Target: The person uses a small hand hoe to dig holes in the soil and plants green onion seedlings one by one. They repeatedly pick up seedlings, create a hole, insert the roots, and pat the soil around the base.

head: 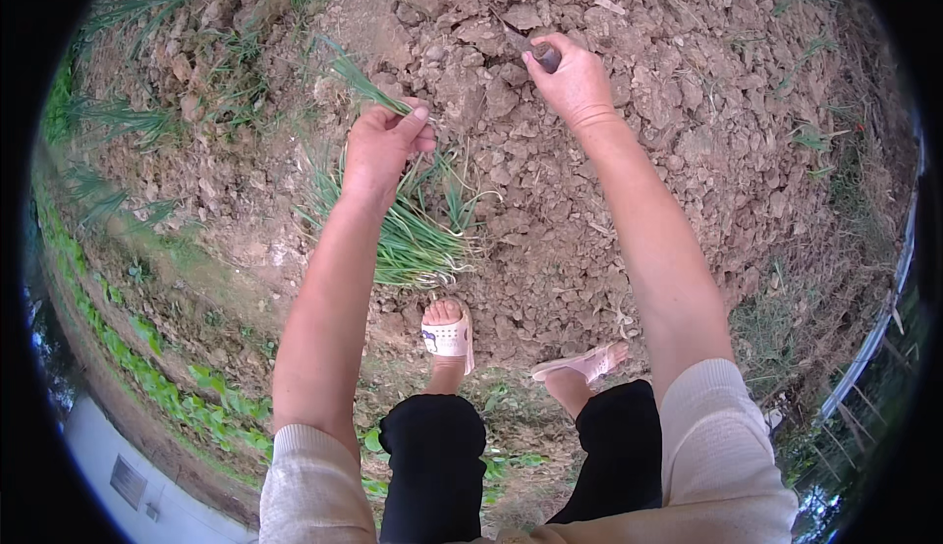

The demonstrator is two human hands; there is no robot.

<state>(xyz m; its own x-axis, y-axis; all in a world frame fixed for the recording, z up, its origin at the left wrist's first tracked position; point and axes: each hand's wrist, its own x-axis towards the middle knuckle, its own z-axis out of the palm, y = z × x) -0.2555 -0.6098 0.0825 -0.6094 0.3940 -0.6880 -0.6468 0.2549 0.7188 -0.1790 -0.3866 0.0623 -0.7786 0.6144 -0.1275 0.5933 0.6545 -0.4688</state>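
Observation:
A small bunch of green seedlings [361,81], slender like chives or scallions, is pinched in my left hand [387,139], leaves pointing up and left. Below that hand, a larger pile of the same seedlings [420,246] lies on the ground, its pale roots towards the right. My right hand [571,76] grips a small dark metal hand tool [519,39], perhaps a trowel or hoe head. Its pointed end is at the cloddy soil [508,95]; whether the tip is sunk in cannot be made out. My fingers cover part of the tool.
My feet in light sandals [446,336] stand just below the pile. Grassy green plants [132,120] grow at the left, with leafy rows [177,404] lower down. A white wall [110,463] shows at lower left, and a pale rail [869,352] curves along the right.

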